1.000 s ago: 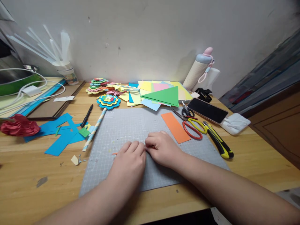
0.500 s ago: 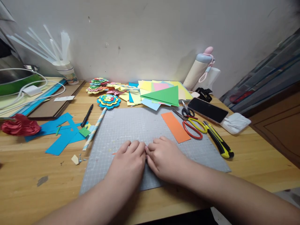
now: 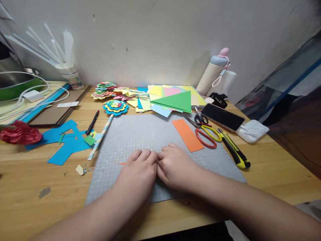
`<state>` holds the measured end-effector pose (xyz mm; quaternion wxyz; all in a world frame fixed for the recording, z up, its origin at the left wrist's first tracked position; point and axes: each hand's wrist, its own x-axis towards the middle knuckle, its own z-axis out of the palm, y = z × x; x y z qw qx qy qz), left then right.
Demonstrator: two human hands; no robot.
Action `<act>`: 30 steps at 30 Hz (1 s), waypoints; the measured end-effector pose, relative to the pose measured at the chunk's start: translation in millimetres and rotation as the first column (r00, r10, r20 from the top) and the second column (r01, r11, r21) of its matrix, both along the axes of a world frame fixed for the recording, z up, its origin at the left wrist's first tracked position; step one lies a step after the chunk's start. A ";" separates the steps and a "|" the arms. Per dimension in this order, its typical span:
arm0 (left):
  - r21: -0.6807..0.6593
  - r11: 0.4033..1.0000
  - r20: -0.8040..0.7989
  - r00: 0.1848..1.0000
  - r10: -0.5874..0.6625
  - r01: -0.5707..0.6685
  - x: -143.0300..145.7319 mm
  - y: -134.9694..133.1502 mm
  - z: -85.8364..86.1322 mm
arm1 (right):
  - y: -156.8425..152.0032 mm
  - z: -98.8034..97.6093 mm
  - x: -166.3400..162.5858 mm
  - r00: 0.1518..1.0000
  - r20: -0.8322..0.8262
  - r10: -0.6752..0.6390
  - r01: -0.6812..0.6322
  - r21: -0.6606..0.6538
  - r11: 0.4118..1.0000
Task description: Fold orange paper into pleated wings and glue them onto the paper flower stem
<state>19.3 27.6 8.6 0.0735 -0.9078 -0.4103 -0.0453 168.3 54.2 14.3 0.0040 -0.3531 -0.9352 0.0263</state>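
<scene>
My left hand [image 3: 139, 170] rests on the grey cutting mat [image 3: 140, 130], its fingers curled down and pressed together. A thin sliver of orange paper [image 3: 122, 163] pokes out from under its left side; the rest is hidden by the hand. My right hand [image 3: 175, 167] is closed too, knuckles up, its fingertips meeting those of the left. Whatever the right fingers pinch is covered. An orange paper strip [image 3: 188, 135] lies flat on the mat beyond my right hand.
Right of the strip lie red-and-yellow scissors [image 3: 206, 138], a yellow-black utility knife [image 3: 234, 149] and a phone [image 3: 222, 116]. Coloured paper sheets [image 3: 173, 100] are piled at the back. On the left are a layered paper flower [image 3: 115, 107], blue paper scraps [image 3: 66, 147] and a pen [image 3: 92, 122].
Both hands stay together in nearly the same place, fingers still closed, with only a slight shift of the right fingers. The whole view has moved very slightly.
</scene>
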 end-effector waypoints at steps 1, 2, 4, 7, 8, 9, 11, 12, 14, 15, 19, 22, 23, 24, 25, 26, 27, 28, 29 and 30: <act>0.006 1.000 -0.003 1.000 -0.003 0.003 -0.1 -0.4 -0.1 | -0.5 -0.4 0.3 1.000 -0.001 0.000 0.000 0.001 1.000; 0.013 1.000 -0.006 1.000 -0.004 0.004 -0.2 -0.6 -0.2 | -1.1 -1.0 0.8 1.000 -0.003 0.002 -0.002 0.003 1.000; 0.026 1.000 -0.009 1.000 0.000 0.000 -0.9 -1.1 -0.5 | -2.2 -2.3 2.7 1.000 -0.023 -0.002 0.002 0.004 1.000; 0.033 0.999 -0.006 1.000 0.013 -0.013 -3.4 -1.5 -2.2 | -1.3 -4.5 7.9 0.993 -0.114 -0.033 0.031 -0.020 0.999; 0.029 0.999 -0.005 1.000 0.021 -0.021 -4.5 -1.7 -3.1 | -0.1 -5.1 10.0 0.987 -0.154 -0.050 0.045 -0.033 0.998; 0.022 0.999 -0.004 0.999 0.032 -0.032 -5.7 -1.9 -3.9 | 1.5 -5.5 12.0 0.978 -0.196 -0.070 0.062 -0.044 0.997; 0.002 0.998 0.000 0.998 0.067 -0.067 -7.7 -1.9 -5.3 | 5.2 -5.8 15.4 0.956 -0.270 -0.111 0.097 -0.063 0.993; -0.008 0.996 0.006 0.996 0.089 -0.089 -8.4 -1.9 -5.7 | 6.9 -6.0 16.7 0.946 -0.297 -0.128 0.112 -0.071 0.991; -0.023 0.991 0.024 0.991 0.131 -0.130 -9.0 -1.5 -6.0 | 9.6 -6.4 18.5 0.937 -0.317 -0.145 0.119 -0.100 0.988; -0.027 0.989 0.033 0.989 0.145 -0.144 -9.0 -1.3 -5.9 | 10.5 -6.9 19.0 0.939 -0.313 -0.144 0.114 -0.114 0.987; -0.048 0.989 0.040 0.989 0.144 -0.142 -7.3 -1.4 -5.1 | 12.1 -9.7 18.9 0.949 -0.284 -0.137 0.102 -0.137 0.985; -0.065 0.984 0.061 0.984 0.167 -0.163 -5.8 -1.3 -4.2 | 12.5 -12.0 17.3 0.954 -0.272 -0.125 0.094 -0.125 0.988; -0.072 0.981 0.080 0.980 0.183 -0.178 -5.5 -0.9 -3.9 | 12.6 -12.9 16.6 0.958 -0.263 -0.117 0.089 -0.115 0.989; -0.080 0.978 0.105 0.974 0.199 -0.192 -5.4 -0.2 -3.7 | 12.7 -13.9 15.9 0.962 -0.251 -0.108 0.085 -0.102 0.991; -0.090 0.975 0.130 0.968 0.214 -0.203 -5.5 0.6 -3.5 | 12.8 -15.0 15.2 0.966 -0.239 -0.102 0.083 -0.087 0.993; -0.101 0.973 0.156 0.962 0.223 -0.209 -5.8 1.6 -3.4 | 13.1 -16.2 14.6 0.968 -0.230 -0.100 0.086 -0.072 0.994; -0.112 0.971 0.179 0.957 0.229 -0.211 -6.3 2.6 -3.4 | 13.4 -17.3 13.9 0.969 -0.224 -0.099 0.088 -0.058 0.994; -0.124 0.970 0.200 0.952 0.233 -0.211 -7.0 3.4 -3.5 | 13.7 -18.3 13.4 0.970 -0.222 -0.099 0.092 -0.045 0.995; -0.137 0.968 0.219 0.946 0.238 -0.211 -7.9 4.1 -3.5 | 13.9 -19.0 13.0 0.970 -0.222 -0.099 0.094 -0.033 0.995; -0.151 0.965 0.238 0.940 0.244 -0.213 -8.8 4.6 -3.5 | 13.8 -19.1 12.8 0.970 -0.224 -0.097 0.095 -0.018 0.995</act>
